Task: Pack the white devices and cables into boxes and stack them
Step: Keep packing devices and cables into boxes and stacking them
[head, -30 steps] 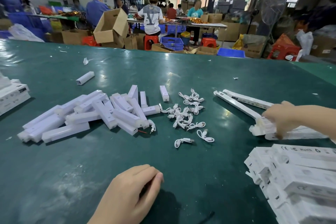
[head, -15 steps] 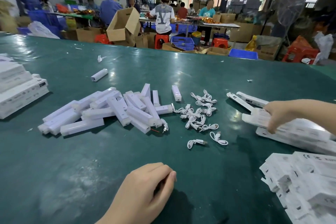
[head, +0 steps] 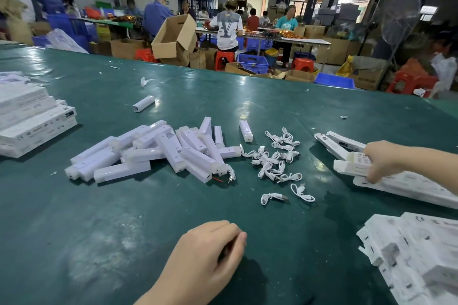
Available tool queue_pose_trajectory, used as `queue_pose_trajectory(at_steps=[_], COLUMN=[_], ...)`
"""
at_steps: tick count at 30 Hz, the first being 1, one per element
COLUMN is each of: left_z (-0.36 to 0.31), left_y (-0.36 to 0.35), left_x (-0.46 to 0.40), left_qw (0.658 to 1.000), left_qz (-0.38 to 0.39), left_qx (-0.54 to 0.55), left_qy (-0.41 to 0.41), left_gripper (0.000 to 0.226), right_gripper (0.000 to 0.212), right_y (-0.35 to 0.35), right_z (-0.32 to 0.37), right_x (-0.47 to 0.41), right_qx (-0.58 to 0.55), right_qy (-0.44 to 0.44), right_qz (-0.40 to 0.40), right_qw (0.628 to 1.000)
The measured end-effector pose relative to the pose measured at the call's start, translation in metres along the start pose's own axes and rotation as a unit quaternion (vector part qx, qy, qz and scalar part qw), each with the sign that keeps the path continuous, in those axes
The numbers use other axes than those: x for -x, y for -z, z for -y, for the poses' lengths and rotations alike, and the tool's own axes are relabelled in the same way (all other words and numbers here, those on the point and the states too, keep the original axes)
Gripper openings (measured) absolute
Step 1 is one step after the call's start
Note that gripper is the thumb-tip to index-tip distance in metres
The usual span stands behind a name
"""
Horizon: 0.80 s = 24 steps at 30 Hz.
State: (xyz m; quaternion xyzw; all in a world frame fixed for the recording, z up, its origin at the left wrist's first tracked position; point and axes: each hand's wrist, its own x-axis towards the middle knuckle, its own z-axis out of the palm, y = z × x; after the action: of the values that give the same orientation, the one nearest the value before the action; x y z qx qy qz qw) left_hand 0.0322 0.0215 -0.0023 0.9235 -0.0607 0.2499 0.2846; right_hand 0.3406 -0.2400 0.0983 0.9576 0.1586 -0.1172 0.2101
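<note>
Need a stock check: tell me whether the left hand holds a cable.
No: the left hand rests curled on the green table, apart from the cables.

Flat boxes [head: 421,255] blurred, edge-cropped
</note>
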Motion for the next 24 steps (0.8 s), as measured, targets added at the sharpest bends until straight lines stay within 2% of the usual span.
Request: queue_pose_trajectory(at_steps=[4, 7, 10, 12, 14, 16, 18, 20, 22, 24], left_z=[-0.002, -0.002, -0.003, -0.002, 0.000, 0.004, 0.008, 0.012, 0.012, 0.011], left_y=[0.000, 0.002, 0.007, 0.011, 0.013, 0.011, 0.006, 0.003, 0.004, 0.007], left_x=[0.000, 0.000, -0.002, -0.004, -0.005, -0.006, -0.005, -0.001, 0.001, 0.000], left_qw=[1.000, 0.998, 0.989, 0.981, 0.979, 0.985, 0.992, 0.986, 0.984, 0.989], left_qz=[-0.009, -0.036, -0.120, -0.165, -0.174, -0.144, -0.048, 0.045, 0.063, 0.026], left_qx=[0.007, 0.032, 0.067, 0.079, 0.069, 0.031, -0.032, -0.102, -0.104, -0.051], left_qy=[0.009, 0.027, 0.046, 0.066, 0.085, 0.089, 0.110, 0.127, 0.132, 0.137], left_gripper=[0.045, 0.045, 0.033, 0.028, 0.022, 0.014, 0.030, 0.044, 0.039, 0.031], right_gripper=[0.029, 0.017, 0.014, 0.018, 0.030, 0.049, 0.058, 0.062, 0.065, 0.070], right_y=[0.027, 0.051, 0.067, 0.072, 0.075, 0.077, 0.075, 0.070, 0.063, 0.052], right_z=[0.015, 0.038, 0.065, 0.080, 0.092, 0.102, 0.109, 0.117, 0.127, 0.139], right_x=[0.023, 0.049, 0.081, 0.100, 0.114, 0.126, 0.136, 0.145, 0.154, 0.160], right_qx=[0.046, -0.016, -0.074, -0.053, -0.004, 0.049, 0.089, 0.098, 0.096, 0.108], right_qy=[0.066, 0.164, 0.243, 0.270, 0.277, 0.270, 0.256, 0.246, 0.242, 0.228], right_qz=[-0.103, -0.168, -0.154, -0.114, -0.105, -0.117, -0.137, -0.172, -0.208, -0.216], right_qw=[0.991, 0.972, 0.955, 0.955, 0.955, 0.954, 0.953, 0.949, 0.943, 0.943])
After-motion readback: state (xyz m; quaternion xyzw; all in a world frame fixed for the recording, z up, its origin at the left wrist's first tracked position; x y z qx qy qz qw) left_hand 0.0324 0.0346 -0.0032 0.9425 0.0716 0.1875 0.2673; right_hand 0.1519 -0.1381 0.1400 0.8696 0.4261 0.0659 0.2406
